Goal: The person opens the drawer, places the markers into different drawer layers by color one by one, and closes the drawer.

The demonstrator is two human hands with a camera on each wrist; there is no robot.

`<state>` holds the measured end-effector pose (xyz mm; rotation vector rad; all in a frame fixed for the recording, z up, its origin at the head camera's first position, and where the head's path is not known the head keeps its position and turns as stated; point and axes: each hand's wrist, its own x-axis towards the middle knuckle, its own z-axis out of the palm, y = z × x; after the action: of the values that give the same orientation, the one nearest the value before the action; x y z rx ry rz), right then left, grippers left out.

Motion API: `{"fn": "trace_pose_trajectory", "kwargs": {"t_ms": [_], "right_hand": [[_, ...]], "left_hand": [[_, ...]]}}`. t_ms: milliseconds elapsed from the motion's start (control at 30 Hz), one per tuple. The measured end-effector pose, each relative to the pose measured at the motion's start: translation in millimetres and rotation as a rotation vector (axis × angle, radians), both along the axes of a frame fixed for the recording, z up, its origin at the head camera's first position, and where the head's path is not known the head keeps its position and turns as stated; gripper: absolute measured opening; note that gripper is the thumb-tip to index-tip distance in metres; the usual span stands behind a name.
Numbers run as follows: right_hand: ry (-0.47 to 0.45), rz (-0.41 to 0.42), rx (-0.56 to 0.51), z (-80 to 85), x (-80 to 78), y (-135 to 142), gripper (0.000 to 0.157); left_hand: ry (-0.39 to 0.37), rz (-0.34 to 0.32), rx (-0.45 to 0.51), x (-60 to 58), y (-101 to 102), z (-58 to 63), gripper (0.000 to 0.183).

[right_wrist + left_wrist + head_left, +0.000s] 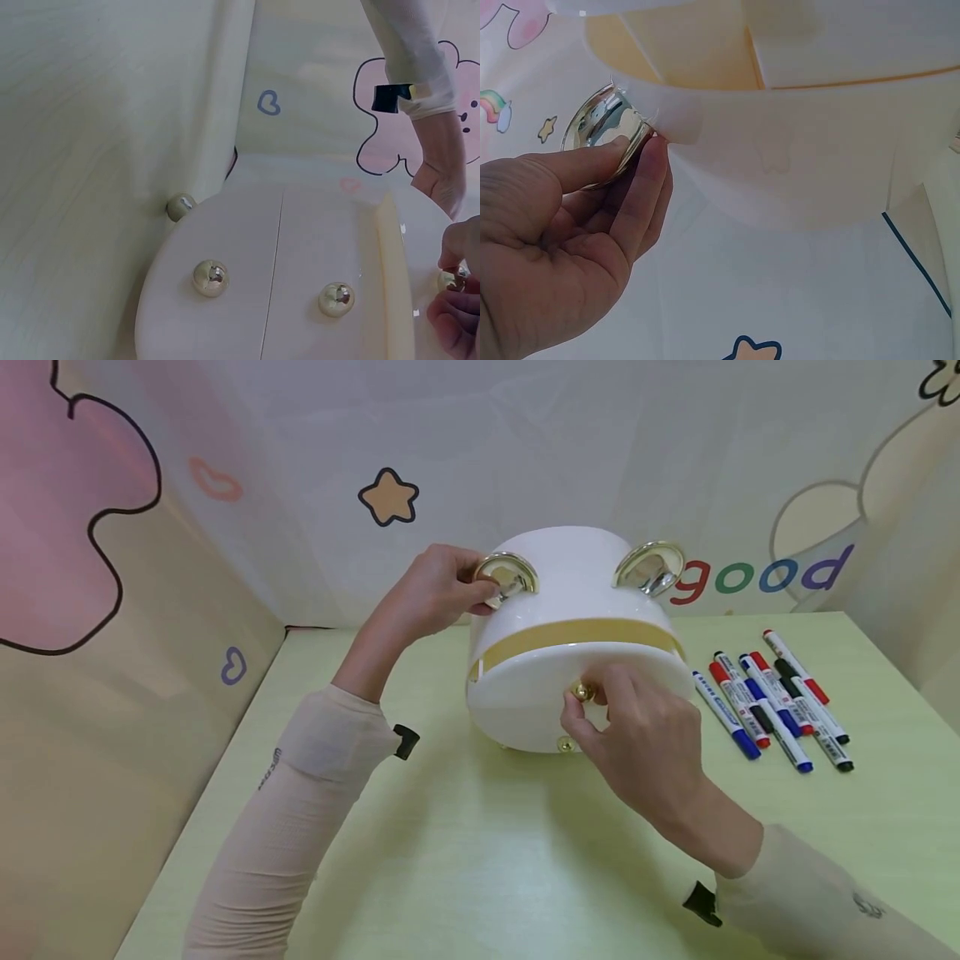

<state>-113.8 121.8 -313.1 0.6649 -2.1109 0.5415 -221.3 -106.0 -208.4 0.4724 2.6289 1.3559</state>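
Note:
A white rounded cabinet (573, 564) with two gold ear-shaped pieces stands on the table. My left hand (442, 589) grips the gold ear (604, 124) on the left, its thumb on the shiny inner face and fingers behind. With thumb and forefinger my right hand (645, 735) pinches a gold knob (582, 692) on the upper white drawer front (517, 702). Above that front a yellowish band (577, 632) shows through a gap. Two more gold knobs, one lower knob (211, 278) and one middle knob (336, 299), show in the right wrist view.
Several markers (772, 706) with red, blue and black caps lie on the table (465, 860), right of the cabinet. Behind stands a pale printed backdrop (315, 460). A round gold foot (180, 206) shows under the cabinet.

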Motion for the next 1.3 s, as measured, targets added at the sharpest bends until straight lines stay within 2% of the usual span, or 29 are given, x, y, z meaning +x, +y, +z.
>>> {"fn": "trace_pose_trajectory", "kwargs": {"t_ms": [267, 433, 567, 800, 1067, 1300], "right_hand": [[0.013, 0.022, -0.002, -1.7, 13.5, 2.1, 0.027], [0.054, 0.009, -0.009, -2.8, 20.0, 3.3, 0.022], [0.051, 0.015, -0.007, -2.0, 27.2, 5.3, 0.021], [0.044, 0.006, -0.011, -0.6, 40.7, 5.9, 0.028], [0.075, 0.010, -0.003, 0.1, 50.3, 5.0, 0.034], [0.036, 0.036, 0.018, 2.8, 58.6, 6.7, 0.039]], "left_hand": [[0.005, -0.011, -0.016, -1.6, 2.1, -2.1, 0.017], [0.009, -0.021, -0.011, -2.5, 3.1, -2.4, 0.017], [0.015, -0.027, -0.015, -2.9, 4.4, -1.5, 0.018], [0.013, -0.032, -0.017, -3.8, 4.7, -0.8, 0.019], [0.018, -0.034, -0.013, -3.0, 0.5, -1.1, 0.018], [0.019, -0.024, -0.002, -1.4, -1.3, -1.3, 0.013]]}}
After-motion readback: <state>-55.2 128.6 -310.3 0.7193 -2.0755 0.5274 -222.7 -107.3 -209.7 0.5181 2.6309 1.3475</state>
